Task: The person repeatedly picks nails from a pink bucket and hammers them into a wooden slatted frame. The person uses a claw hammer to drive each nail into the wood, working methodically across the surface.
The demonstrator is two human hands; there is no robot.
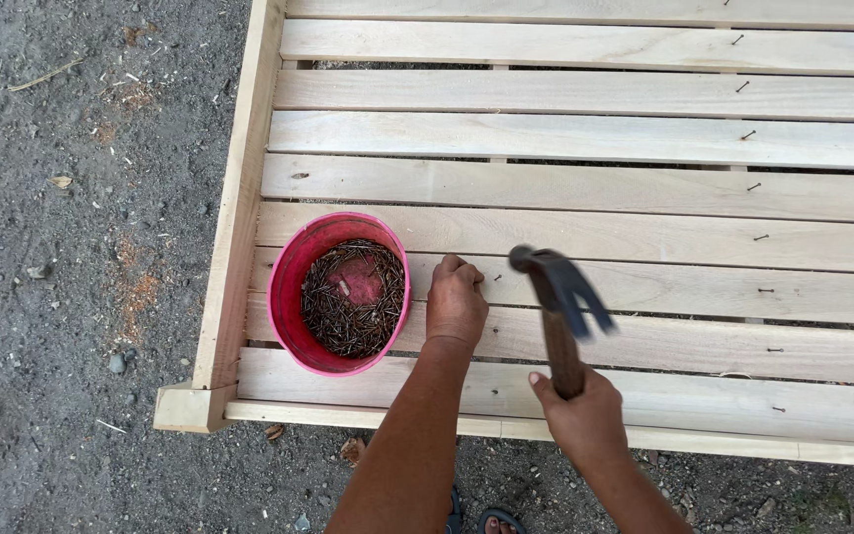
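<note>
My left hand [455,300] rests on a slat of a pale wooden slatted frame [585,188], fingers curled and pinched around a small nail that stands on the slat near its fingertips. My right hand [577,415] grips the wooden handle of a claw hammer [555,292], whose dark head hangs raised just right of the left hand, slightly blurred. A pink bowl [289,272] filled with several dark nails sits on the slats directly left of my left hand.
A row of partly driven nails [761,237] runs down the slats at the right. The frame's left rail [234,208] borders grey gravel ground [61,267]. A sandalled foot [498,520] shows at the bottom edge.
</note>
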